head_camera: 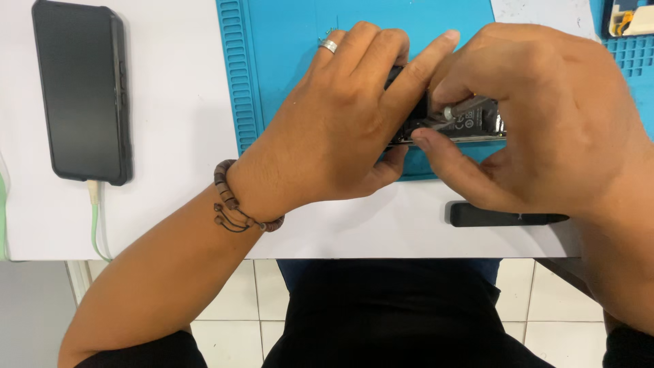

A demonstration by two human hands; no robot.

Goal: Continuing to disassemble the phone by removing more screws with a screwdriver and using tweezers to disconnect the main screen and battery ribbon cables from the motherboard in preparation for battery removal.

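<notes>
Both hands meet over the blue mat [286, 68] that lies on the white counter [177, 136], toward its far edge. The left hand [340, 116] is closed around the left end of a small dark device [470, 123], thumb underneath and fingers curled over the top, with the forefinger stretched out to the right across it; a silver ring [328, 46] sits on one finger and a beaded bracelet [235, 201] circles the wrist. The right hand [538, 116] grips the same device from the right side, thumb pressing along its near edge and fingers bent over the top, so only a strip of the device shows between the two hands, dark with a grey metal part and some pale markings. The device is held just above the mat's near edge; whether it touches the mat I cannot tell. On the bare counter just beside the mat, close to the near edge and partly under the right hand, lies a slim black tool [504, 215]. Well apart, near the left edge, a black phone [82, 88] lies face up with a pale green cable [97, 218] plugged into its near end and running off the near edge
</notes>
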